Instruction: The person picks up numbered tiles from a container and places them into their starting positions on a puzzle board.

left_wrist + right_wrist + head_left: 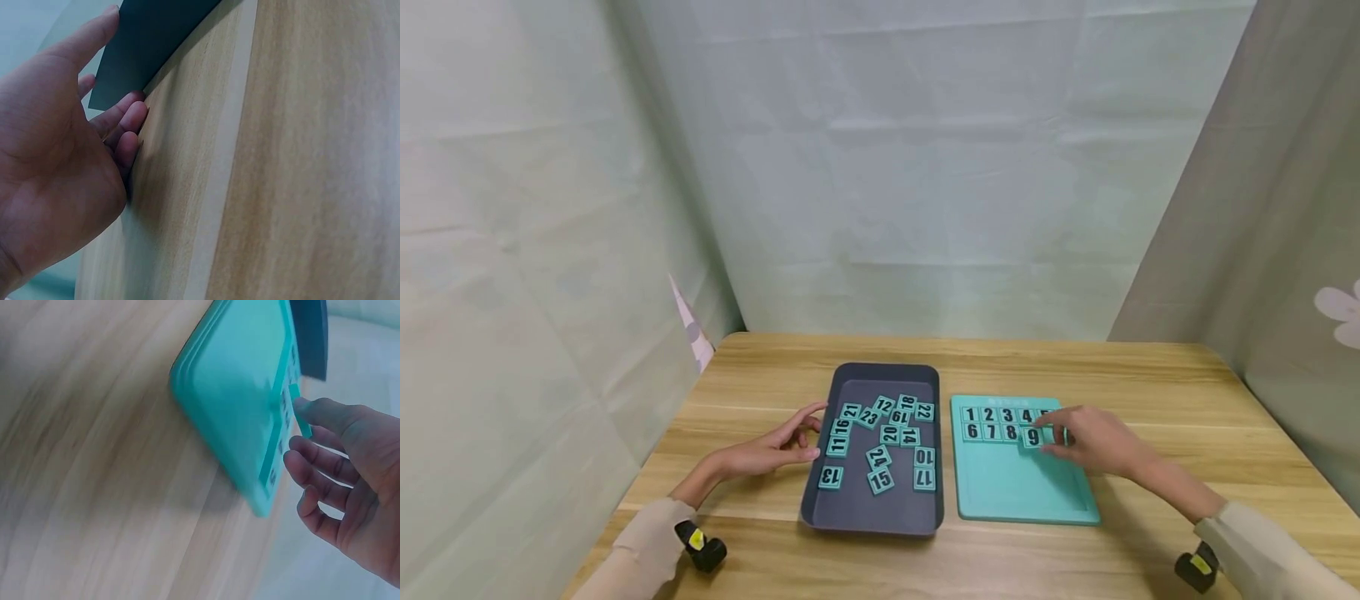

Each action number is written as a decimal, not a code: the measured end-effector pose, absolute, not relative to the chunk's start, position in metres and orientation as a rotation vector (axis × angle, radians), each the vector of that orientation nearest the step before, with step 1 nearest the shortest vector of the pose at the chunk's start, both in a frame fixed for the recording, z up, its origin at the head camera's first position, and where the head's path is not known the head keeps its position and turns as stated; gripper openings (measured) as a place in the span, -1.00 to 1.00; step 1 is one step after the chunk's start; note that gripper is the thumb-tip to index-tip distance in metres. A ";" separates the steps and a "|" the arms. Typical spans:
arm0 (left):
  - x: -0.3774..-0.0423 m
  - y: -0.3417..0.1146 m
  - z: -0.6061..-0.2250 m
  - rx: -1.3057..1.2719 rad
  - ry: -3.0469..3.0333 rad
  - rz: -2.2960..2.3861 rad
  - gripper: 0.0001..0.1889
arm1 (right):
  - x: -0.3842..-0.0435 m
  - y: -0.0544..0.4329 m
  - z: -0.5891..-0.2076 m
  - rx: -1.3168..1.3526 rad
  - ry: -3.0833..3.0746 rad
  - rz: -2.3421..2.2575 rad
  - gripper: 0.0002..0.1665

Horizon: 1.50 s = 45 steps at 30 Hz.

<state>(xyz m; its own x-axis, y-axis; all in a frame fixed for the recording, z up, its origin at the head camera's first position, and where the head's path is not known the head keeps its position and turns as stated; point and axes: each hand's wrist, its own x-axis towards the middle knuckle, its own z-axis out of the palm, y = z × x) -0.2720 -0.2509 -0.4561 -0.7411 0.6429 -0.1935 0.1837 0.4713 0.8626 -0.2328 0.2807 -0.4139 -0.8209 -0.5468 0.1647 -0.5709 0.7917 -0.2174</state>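
On the turquoise number board [1022,492], my right hand [1093,442] pinches the number 9 tile [1032,437] between thumb and fingers. The tile sits slightly tilted beside the 8, just below the upper row. Seen from the right wrist, the thin tile [302,419] stands off the board's surface at an angle. Tiles 1 to 8 lie in two rows; fingers partly cover the 5. At the left side of the dark grey tray [880,512], my left hand [767,450] touches the rim with loosely bent fingers. Several number tiles [881,479] lie scattered inside the tray.
Tray and board stand side by side on a wooden table [760,550], with a narrow gap between them. Pale curtains [925,167] hang behind the table and along both sides. A small black device [700,547] is strapped to each wrist.
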 end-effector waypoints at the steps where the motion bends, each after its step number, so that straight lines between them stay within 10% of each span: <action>1: -0.272 -0.251 -0.456 0.686 2.222 1.216 -0.21 | -0.234 0.283 -0.415 0.880 -2.898 0.401 -0.68; 45: -0.272 -0.251 -0.454 0.676 2.224 1.206 -0.20 | -0.248 0.285 -0.431 0.771 -2.937 0.296 -0.71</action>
